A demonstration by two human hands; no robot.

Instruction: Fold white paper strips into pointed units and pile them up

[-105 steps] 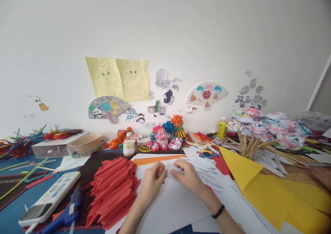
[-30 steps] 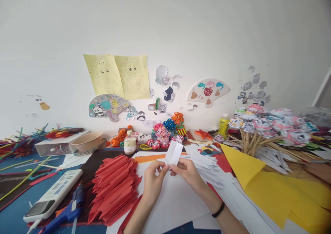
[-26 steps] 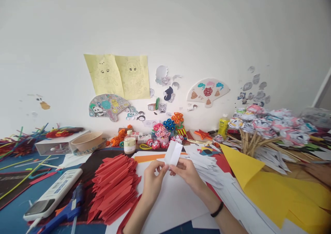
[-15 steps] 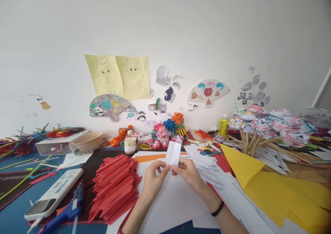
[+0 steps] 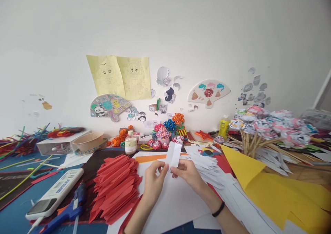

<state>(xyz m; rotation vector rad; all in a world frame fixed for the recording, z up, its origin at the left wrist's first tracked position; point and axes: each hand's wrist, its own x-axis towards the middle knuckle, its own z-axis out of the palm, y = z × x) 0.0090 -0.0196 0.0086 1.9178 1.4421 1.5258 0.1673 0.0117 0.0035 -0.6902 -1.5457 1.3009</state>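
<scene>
Two bare hands, one small folded white paper (image 5: 172, 155) between them. It sticks up just beyond the fingertips, with a lengthwise crease, and its near end is right at the thumbs. Left hand (image 5: 154, 178) pinches the near left corner, thumb against curled fingers; right hand (image 5: 188, 172) pinches the near right corner the same way. Under both hands there's one big white sheet (image 5: 176, 206).

Rough count: left of the hands, one heap of red paper pieces (image 5: 116, 189) (too many to count), then one blue glue gun (image 5: 69, 210) and one white power strip (image 5: 57, 192). Right of the hands, one pile of white paper pieces (image 5: 207, 168), also uncountable. Beyond the hands, two bottles: one cream-coloured (image 5: 130, 145), one yellow (image 5: 223, 127).
</scene>
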